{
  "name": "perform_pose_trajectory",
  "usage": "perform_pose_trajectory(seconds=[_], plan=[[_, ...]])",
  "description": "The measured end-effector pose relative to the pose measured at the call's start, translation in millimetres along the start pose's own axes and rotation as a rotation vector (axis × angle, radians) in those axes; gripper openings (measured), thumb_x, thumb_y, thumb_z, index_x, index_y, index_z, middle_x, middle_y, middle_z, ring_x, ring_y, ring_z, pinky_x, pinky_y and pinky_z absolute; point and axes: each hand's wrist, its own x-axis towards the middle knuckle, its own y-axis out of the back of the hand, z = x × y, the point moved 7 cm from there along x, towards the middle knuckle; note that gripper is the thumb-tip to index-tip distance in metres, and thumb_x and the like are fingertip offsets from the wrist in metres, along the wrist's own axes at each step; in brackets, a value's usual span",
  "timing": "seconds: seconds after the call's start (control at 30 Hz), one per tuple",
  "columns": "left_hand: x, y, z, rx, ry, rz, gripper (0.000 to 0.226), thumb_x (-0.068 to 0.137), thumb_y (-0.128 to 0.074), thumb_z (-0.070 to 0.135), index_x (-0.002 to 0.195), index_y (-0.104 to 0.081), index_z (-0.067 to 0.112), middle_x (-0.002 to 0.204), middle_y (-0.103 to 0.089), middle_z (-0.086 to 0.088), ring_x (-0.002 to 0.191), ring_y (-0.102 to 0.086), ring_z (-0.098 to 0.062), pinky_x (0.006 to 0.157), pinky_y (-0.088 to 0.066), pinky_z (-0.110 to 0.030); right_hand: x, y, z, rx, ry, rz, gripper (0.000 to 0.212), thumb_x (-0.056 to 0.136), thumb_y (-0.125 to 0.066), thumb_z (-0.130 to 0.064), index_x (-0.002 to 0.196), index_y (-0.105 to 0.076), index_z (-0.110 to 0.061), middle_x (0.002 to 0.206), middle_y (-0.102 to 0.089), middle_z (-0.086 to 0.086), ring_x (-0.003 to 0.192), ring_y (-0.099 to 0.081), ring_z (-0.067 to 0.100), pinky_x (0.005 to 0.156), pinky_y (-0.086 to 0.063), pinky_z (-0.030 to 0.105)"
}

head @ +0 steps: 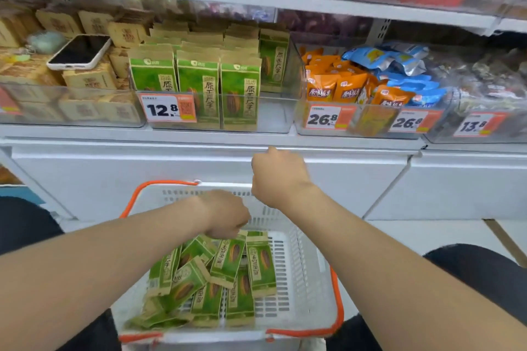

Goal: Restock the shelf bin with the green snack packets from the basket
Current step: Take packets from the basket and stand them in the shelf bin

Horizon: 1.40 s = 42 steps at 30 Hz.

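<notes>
A white basket (305,279) with orange handles sits low between my knees and holds several green snack packets (228,262) in a loose pile. My left hand (225,214) reaches down into the basket, fingers curled at the top edge of a packet. My right hand (278,174) hangs above the basket's far rim, fingers curled, with nothing seen in it. On the shelf above, the clear bin (273,114) holds rows of upright green packets (198,82); its right front part is bare.
A phone (79,51) lies on brown packets in the bin to the left. Orange and blue packets (370,80) fill the bin to the right. Price tags hang on the bin fronts. A white cabinet front (114,177) stands behind the basket.
</notes>
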Motion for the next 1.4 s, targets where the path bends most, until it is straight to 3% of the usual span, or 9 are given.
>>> perform_pose_trajectory(seconds=[0.17,0.33,0.47,0.83,1.0,1.07,1.13,1.23,1.4], plan=[[19,-76,27,0.033,-0.043,-0.188,0.032,0.104,-0.048,0.009,0.134,-0.06,0.012,0.115,-0.067,-0.009,0.088,-0.061,-0.03,0.077,-0.058,-0.042,-21,-63,1,-0.017,0.028,-0.193,0.026,0.095,-0.055,-0.013,0.12,-0.063,-0.016,0.127,-0.063,0.007,0.106,-0.066,0.032,0.072,-0.04,0.034],[27,-132,32,0.087,-0.042,-0.238,0.06,0.098,-0.06,-0.003,0.154,-0.043,0.011,0.139,-0.057,-0.019,0.111,-0.064,-0.035,0.099,-0.058,-0.048,-29,-116,-5,-0.026,0.045,-0.309,0.024,0.093,-0.055,-0.007,0.111,-0.065,-0.018,0.11,-0.066,0.003,0.09,-0.065,0.028,0.068,-0.044,0.035],[32,-186,26,0.197,-0.001,-0.347,0.076,0.093,-0.072,0.006,0.16,-0.036,0.014,0.164,-0.035,-0.023,0.148,-0.039,-0.046,0.12,-0.036,-0.062,-23,-140,-12,-0.056,0.106,-0.379,0.024,0.092,-0.057,-0.008,0.113,-0.066,-0.017,0.101,-0.062,0.001,0.081,-0.059,0.025,0.067,-0.043,0.035],[30,-198,17,0.214,-0.081,-0.345,0.065,0.096,-0.072,0.018,0.156,-0.047,0.02,0.166,-0.032,-0.013,0.15,-0.031,-0.037,0.124,-0.027,-0.057,-3,-156,-32,0.035,0.208,-0.508,0.014,0.094,-0.054,-0.004,0.101,-0.061,-0.014,0.097,-0.057,0.005,0.084,-0.065,0.028,0.068,-0.052,0.037],[21,-185,30,0.045,-0.133,-0.33,0.061,0.095,-0.064,-0.004,0.152,-0.045,0.008,0.162,-0.038,-0.016,0.126,-0.06,-0.037,0.096,-0.055,-0.04,-3,-156,-33,0.032,0.202,-0.554,0.012,0.096,-0.053,-0.006,0.103,-0.055,-0.016,0.098,-0.056,0.004,0.086,-0.064,0.027,0.07,-0.053,0.038],[20,-177,31,0.011,-0.139,-0.285,0.05,0.098,-0.063,-0.003,0.145,-0.049,0.005,0.131,-0.062,-0.016,0.102,-0.067,-0.03,0.089,-0.059,-0.037,-5,-157,-33,0.029,0.201,-0.571,0.011,0.096,-0.053,-0.006,0.1,-0.053,-0.016,0.095,-0.055,0.003,0.084,-0.062,0.026,0.07,-0.052,0.038],[20,-164,29,-0.032,-0.116,-0.219,0.037,0.098,-0.063,0.0,0.133,-0.053,0.005,0.101,-0.063,-0.007,0.084,-0.06,-0.023,0.076,-0.056,-0.033,-6,-155,-33,0.031,0.201,-0.584,0.012,0.096,-0.053,-0.005,0.103,-0.057,-0.014,0.095,-0.055,0.004,0.083,-0.062,0.026,0.071,-0.054,0.038],[20,-134,17,-0.176,-0.034,-0.061,0.035,0.093,-0.068,0.0,0.122,-0.056,0.015,0.104,-0.062,0.0,0.083,-0.058,-0.018,0.069,-0.053,-0.029,-7,-151,-30,0.072,0.183,-0.603,0.032,0.097,-0.053,-0.006,0.128,-0.059,-0.014,0.117,-0.058,0.008,0.092,-0.061,0.028,0.078,-0.055,0.04],[13,-71,-24,-0.594,0.272,0.338,0.036,0.091,-0.06,-0.007,0.096,-0.041,0.024,0.096,-0.061,0.002,0.087,-0.062,-0.02,0.063,-0.045,-0.028,-6,-136,-10,0.093,0.036,-0.515,0.029,0.095,-0.056,-0.005,0.121,-0.053,-0.017,0.113,-0.059,0.004,0.092,-0.057,0.026,0.077,-0.049,0.039]])
